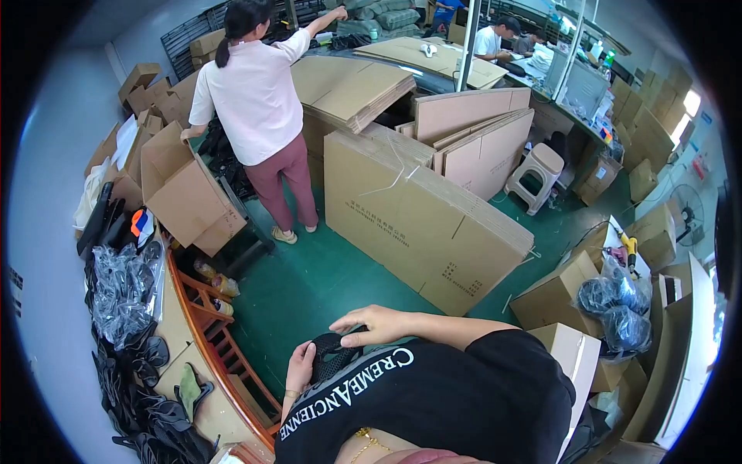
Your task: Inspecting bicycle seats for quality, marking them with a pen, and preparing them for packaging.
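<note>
Close in front of my body, a black mesh item (332, 357) with a thick dark edge is held between my two hands. Its exact kind does not show. My left hand (300, 370) grips its left side, thumb up along the edge. From the right, my right hand (372, 325) reaches across and pinches its upper edge between thumb and fingers. Part of the item is covered by my hands and blends with my black shirt.
To my left runs a table (182, 352) with black pieces and plastic-wrapped goods (124, 294). Ahead lean flattened cartons (417, 224). A person (255, 100) grips an open box (185, 189). Boxes (556, 290) stand at right; a stool (536, 176) is farther off.
</note>
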`<state>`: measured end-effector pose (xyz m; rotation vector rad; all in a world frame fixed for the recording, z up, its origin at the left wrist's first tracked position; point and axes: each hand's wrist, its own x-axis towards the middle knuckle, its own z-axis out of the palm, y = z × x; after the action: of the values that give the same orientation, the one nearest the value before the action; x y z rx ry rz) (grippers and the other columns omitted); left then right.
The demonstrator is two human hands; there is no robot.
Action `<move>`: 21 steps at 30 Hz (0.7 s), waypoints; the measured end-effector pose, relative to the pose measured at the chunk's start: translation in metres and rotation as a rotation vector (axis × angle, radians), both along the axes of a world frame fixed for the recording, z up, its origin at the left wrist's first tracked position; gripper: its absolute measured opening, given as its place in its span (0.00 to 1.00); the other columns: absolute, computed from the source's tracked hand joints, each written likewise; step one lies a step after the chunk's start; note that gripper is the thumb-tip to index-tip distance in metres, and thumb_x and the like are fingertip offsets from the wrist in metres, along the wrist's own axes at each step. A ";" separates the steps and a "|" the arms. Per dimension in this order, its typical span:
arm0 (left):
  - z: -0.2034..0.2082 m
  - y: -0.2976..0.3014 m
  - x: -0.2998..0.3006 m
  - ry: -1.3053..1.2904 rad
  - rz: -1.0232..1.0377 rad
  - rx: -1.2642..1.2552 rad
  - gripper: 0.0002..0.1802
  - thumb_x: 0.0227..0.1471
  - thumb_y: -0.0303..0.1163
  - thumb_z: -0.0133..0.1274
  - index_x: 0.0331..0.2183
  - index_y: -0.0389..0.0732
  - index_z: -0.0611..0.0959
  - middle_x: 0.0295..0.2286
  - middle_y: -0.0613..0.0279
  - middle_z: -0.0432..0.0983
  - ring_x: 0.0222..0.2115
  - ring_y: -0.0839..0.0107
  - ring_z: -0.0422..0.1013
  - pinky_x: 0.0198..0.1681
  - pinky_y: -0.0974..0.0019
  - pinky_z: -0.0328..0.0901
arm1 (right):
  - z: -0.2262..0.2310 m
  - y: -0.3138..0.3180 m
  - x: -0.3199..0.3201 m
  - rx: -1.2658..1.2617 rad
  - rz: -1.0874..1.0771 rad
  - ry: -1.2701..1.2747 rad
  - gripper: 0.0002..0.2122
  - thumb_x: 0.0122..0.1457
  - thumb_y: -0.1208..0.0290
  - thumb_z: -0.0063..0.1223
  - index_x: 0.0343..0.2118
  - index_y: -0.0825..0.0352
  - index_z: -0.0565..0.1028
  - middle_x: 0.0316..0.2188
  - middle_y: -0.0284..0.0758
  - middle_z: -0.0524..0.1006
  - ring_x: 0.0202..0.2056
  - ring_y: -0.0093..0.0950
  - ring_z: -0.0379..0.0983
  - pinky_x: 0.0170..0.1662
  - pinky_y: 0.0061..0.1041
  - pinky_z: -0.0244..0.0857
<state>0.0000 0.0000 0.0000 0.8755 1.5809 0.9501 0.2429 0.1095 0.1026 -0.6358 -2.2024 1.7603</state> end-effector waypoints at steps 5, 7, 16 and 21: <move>0.001 0.011 -0.004 0.114 0.058 0.054 0.19 0.55 0.40 0.49 0.42 0.34 0.75 0.35 0.61 0.75 0.34 0.75 0.69 0.40 0.72 0.64 | 0.009 -0.003 -0.018 0.264 0.050 0.033 0.19 0.60 0.56 0.45 0.44 0.69 0.73 0.33 0.39 0.77 0.42 0.34 0.72 0.46 0.28 0.64; 0.004 0.010 -0.001 0.186 0.065 0.088 0.18 0.55 0.39 0.49 0.40 0.34 0.76 0.34 0.60 0.75 0.33 0.75 0.69 0.39 0.72 0.64 | 0.011 -0.005 -0.022 0.074 0.036 0.161 0.19 0.62 0.58 0.41 0.44 0.69 0.73 0.27 0.37 0.77 0.38 0.31 0.73 0.45 0.28 0.65; -0.005 -0.002 0.007 0.039 0.202 0.138 0.17 0.55 0.39 0.50 0.39 0.34 0.76 0.32 0.59 0.75 0.33 0.75 0.69 0.37 0.72 0.64 | 0.013 0.008 -0.031 -0.440 0.078 0.403 0.22 0.66 0.60 0.26 0.48 0.73 0.68 0.08 0.29 0.69 0.17 0.20 0.69 0.50 0.29 0.62; 0.030 -0.010 0.010 0.281 0.142 0.253 0.16 0.52 0.37 0.53 0.40 0.37 0.76 0.30 0.58 0.76 0.31 0.73 0.70 0.37 0.70 0.65 | 0.005 0.004 -0.049 -0.697 0.081 0.269 0.19 0.66 0.63 0.31 0.45 0.73 0.70 0.09 0.30 0.69 0.18 0.20 0.69 0.47 0.25 0.65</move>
<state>0.0099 -0.0095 0.0296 1.1229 1.8057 1.1869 0.1937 0.1138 0.1080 -0.3990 -1.4330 2.4956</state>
